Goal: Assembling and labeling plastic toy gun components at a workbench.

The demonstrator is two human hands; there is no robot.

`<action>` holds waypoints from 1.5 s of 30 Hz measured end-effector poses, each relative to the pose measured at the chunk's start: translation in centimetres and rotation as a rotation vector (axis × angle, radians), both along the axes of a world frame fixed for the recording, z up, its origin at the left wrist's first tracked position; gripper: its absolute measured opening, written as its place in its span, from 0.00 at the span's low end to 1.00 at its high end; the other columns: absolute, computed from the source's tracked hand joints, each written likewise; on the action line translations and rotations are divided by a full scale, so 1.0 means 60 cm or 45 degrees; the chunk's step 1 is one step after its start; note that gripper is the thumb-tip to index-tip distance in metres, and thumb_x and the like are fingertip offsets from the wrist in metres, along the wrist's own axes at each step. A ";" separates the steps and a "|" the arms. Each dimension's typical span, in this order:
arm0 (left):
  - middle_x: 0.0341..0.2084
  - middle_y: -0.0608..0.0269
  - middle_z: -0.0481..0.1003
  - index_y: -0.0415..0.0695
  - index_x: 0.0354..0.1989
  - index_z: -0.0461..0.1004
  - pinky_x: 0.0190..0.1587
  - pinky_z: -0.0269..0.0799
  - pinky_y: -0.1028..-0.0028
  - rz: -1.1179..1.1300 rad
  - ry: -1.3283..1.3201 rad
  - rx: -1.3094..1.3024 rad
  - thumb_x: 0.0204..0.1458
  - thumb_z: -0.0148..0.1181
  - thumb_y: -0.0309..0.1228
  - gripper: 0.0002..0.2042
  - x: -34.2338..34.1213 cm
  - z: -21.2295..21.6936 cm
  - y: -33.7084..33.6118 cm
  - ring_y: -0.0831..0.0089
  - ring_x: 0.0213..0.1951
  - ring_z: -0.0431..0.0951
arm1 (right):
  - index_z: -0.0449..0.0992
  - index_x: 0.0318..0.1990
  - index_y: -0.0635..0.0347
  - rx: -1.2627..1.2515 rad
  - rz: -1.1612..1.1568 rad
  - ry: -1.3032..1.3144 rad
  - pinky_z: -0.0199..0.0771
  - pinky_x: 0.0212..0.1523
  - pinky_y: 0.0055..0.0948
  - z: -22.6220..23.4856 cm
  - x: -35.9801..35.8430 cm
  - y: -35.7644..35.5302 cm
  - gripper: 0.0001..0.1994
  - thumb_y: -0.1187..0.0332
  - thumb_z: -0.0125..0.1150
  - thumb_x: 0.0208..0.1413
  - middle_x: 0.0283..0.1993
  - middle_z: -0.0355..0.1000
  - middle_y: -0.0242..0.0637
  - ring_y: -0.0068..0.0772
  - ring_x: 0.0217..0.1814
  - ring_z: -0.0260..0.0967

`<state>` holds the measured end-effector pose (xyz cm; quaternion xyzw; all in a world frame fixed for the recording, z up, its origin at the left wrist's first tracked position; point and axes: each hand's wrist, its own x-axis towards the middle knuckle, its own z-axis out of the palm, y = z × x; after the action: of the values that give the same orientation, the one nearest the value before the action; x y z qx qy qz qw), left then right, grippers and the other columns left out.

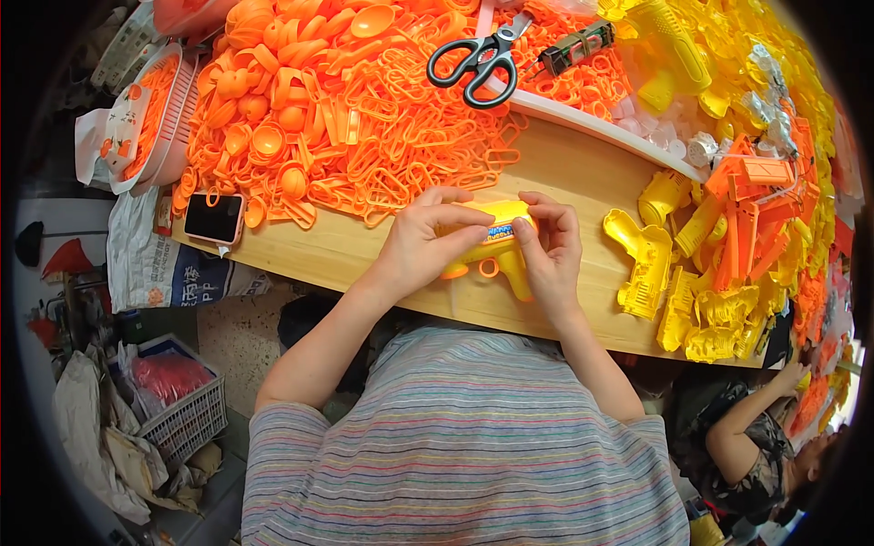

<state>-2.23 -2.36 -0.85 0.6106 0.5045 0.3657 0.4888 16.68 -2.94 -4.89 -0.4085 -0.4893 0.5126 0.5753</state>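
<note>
Near the front edge of the table I hold a yellow toy gun between my two hands, its grip pointing down toward me. My left hand is closed on the gun's left end, thumb and fingers pinching beside a blue sticker on its side. My right hand grips the other end, its thumb at the sticker's right edge. An orange trigger ring shows below the gun's body, and an orange piece sits at its left end. My fingers hide part of the body.
A large heap of orange plastic parts covers the back left. Scissors lie on it; a phone rests left. Yellow gun shells and orange pieces pile up right, behind a white divider. Another person sits at right.
</note>
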 end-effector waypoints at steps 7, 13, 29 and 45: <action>0.44 0.59 0.74 0.40 0.43 0.80 0.56 0.66 0.71 -0.053 0.042 -0.043 0.48 0.66 0.24 0.12 -0.002 0.001 0.014 0.69 0.51 0.73 | 0.64 0.46 0.61 -0.006 0.013 0.018 0.65 0.60 0.29 -0.002 -0.002 0.000 0.10 0.78 0.57 0.60 0.58 0.63 0.46 0.30 0.58 0.64; 0.44 0.56 0.74 0.41 0.48 0.77 0.55 0.67 0.69 -0.089 0.166 0.166 0.47 0.69 0.31 0.19 -0.007 -0.005 0.003 0.65 0.50 0.74 | 0.65 0.46 0.61 -0.005 -0.018 -0.023 0.64 0.60 0.27 0.003 -0.004 -0.005 0.10 0.78 0.57 0.60 0.58 0.65 0.45 0.29 0.57 0.64; 0.54 0.55 0.65 0.40 0.60 0.56 0.57 0.66 0.64 1.363 -0.089 0.804 0.62 0.49 0.48 0.27 -0.286 -0.083 -0.181 0.66 0.54 0.69 | 0.69 0.43 0.63 0.085 -0.216 -0.084 0.71 0.57 0.34 0.009 0.029 -0.031 0.08 0.67 0.49 0.67 0.47 0.74 0.44 0.33 0.50 0.72; 0.46 0.62 0.71 0.55 0.51 0.71 0.52 0.72 0.55 1.412 -1.747 -0.493 0.64 0.41 0.52 0.19 -0.415 -0.477 -0.221 0.64 0.51 0.72 | 0.69 0.43 0.62 -0.042 -0.032 -0.238 0.71 0.52 0.25 -0.010 -0.004 -0.044 0.03 0.74 0.53 0.63 0.45 0.73 0.36 0.25 0.48 0.71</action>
<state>-27.10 -15.62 -29.50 -0.1658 0.3767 0.7414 0.5301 16.42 -5.57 -5.46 -0.4701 -0.5273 0.4728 0.5267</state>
